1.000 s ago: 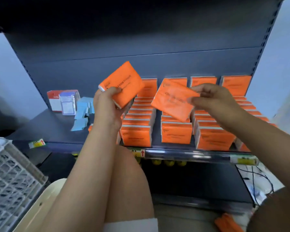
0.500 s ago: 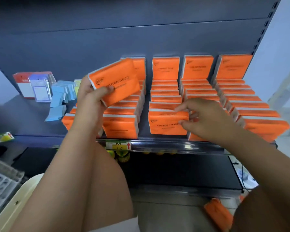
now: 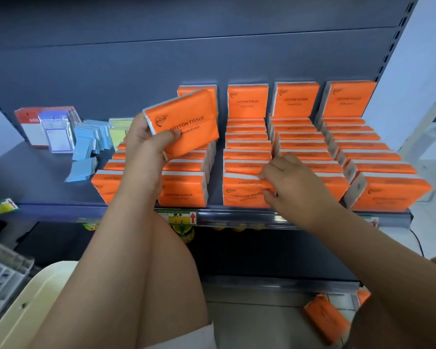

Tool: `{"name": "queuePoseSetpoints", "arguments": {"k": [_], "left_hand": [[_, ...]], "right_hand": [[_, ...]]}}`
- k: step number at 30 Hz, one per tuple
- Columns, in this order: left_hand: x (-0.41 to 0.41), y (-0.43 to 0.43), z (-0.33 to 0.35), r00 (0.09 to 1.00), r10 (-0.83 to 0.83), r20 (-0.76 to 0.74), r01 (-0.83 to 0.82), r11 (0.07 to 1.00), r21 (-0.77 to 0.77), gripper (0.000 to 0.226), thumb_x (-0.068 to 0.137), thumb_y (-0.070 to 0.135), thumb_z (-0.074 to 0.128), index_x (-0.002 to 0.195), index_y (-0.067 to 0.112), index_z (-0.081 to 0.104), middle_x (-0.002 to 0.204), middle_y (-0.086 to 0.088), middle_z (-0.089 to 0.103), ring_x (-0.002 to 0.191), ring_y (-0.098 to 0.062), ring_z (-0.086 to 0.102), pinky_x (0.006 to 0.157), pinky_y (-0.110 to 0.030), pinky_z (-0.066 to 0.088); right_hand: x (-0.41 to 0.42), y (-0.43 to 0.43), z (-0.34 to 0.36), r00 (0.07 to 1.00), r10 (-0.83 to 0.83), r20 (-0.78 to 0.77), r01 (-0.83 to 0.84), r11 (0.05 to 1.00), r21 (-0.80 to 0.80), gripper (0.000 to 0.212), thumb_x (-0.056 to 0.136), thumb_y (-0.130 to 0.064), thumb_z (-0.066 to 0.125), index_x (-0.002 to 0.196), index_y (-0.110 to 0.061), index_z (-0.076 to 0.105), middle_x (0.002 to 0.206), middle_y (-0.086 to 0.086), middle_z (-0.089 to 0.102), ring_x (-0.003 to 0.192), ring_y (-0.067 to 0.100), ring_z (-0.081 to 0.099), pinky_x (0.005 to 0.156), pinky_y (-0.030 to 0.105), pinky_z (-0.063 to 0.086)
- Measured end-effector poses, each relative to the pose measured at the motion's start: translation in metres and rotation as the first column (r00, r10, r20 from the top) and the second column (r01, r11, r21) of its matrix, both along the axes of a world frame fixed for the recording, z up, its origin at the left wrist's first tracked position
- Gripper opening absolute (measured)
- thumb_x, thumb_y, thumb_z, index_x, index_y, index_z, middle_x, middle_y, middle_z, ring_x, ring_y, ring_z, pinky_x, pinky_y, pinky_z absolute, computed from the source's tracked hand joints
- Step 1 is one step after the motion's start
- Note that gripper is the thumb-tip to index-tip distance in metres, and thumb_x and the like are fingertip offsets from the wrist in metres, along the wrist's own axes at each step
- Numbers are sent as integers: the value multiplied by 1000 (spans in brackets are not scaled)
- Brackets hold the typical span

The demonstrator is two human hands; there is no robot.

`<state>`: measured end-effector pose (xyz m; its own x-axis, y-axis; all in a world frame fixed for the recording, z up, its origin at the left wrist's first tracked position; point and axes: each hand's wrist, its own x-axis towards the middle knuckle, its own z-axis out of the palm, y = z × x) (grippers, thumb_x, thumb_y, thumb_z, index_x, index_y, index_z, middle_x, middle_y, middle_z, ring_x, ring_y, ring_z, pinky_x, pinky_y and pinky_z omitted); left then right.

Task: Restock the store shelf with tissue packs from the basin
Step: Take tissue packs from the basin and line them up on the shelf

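Note:
Several rows of orange tissue packs (image 3: 297,102) stand on the dark shelf (image 3: 40,177). My left hand (image 3: 146,147) holds one orange tissue pack (image 3: 186,122) up in the air over the left rows, thumb across its face. My right hand (image 3: 290,182) pinches the right end of the front pack (image 3: 242,191) in the middle row, at the shelf's front edge. The cream basin (image 3: 33,306) shows at the lower left, partly hidden by my left arm.
Blue, yellow and red-white small packets (image 3: 86,144) stand at the shelf's left. A white plastic crate (image 3: 0,280) is at the far left edge. Two orange packs (image 3: 325,316) lie on the floor at lower right. Price labels (image 3: 179,217) line the shelf rail.
My right hand brought its pack down from the air and set it at the front of the middle row. The left hand kept its pack raised. The view moved closer to the shelf.

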<state>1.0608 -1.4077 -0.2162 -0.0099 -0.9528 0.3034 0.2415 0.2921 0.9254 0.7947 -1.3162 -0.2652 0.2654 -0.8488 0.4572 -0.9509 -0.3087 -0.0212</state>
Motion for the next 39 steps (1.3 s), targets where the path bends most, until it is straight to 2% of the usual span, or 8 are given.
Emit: {"name": "queuePoseSetpoints", "arguments": {"k": [8,13,17,22,25,29,34,39], "left_hand": [[-2,7,-1,1000,30,-9,-30,999,42,48,76,4,69,115,21,47,95,5,74,99,-23,71,100,-63,52],[1,6,-3,1000,-8,20,8,1000,-1,46,78,0,61,110,24,38,84,9,70,87,-16,66,85,-48,53],[3,3,-3,997,-53,58,56,997,-53,44,80,-5,58,108,25,43,85,3,67,85,-20,62,77,-41,52],[15,-24,6,991,122,55,-117,990,-85,42,82,4,68,119,21,61,116,-10,70,108,-29,68,94,-61,56],[18,-47,10,980,201,-6,-201,979,-37,43,87,-7,61,126,11,61,118,-11,67,98,-15,71,81,-45,63],[33,-96,12,915,376,146,-373,926,-52,43,74,18,63,114,31,72,123,-13,62,106,-17,66,96,-46,56],[45,-154,15,880,345,327,-382,923,55,31,86,48,53,92,23,69,100,3,64,97,-18,59,89,-37,46],[57,-195,-1,885,336,322,-385,917,102,38,96,54,50,118,28,65,114,9,66,110,-11,59,97,-32,45]], "right_hand": [[7,9,11,998,-36,-59,39,998,50,58,86,-37,74,138,-16,58,135,3,58,127,25,47,105,47,46],[36,6,37,876,-1,482,-90,982,165,80,97,-42,65,162,-33,19,158,-12,39,144,7,36,115,30,32],[59,-17,62,638,57,768,-208,973,101,65,97,-32,69,153,-41,37,138,-18,55,116,3,60,96,29,53],[81,-61,84,558,76,826,-185,982,35,43,94,-22,73,134,-30,60,116,-7,67,88,13,69,78,23,55],[103,-95,97,513,38,858,-173,983,60,27,93,-24,72,117,-32,64,117,-9,66,82,-3,67,74,13,52],[131,-144,104,466,-44,884,-195,969,152,19,92,-24,70,110,-27,64,114,-7,69,97,8,71,88,26,57],[155,-198,100,434,-134,891,-202,949,242,24,94,-21,67,118,-17,65,117,-2,70,98,13,70,87,30,56],[174,-233,96,463,-192,865,-166,940,297,49,88,-19,67,126,10,56,128,29,61,114,42,61,102,57,48]]}}
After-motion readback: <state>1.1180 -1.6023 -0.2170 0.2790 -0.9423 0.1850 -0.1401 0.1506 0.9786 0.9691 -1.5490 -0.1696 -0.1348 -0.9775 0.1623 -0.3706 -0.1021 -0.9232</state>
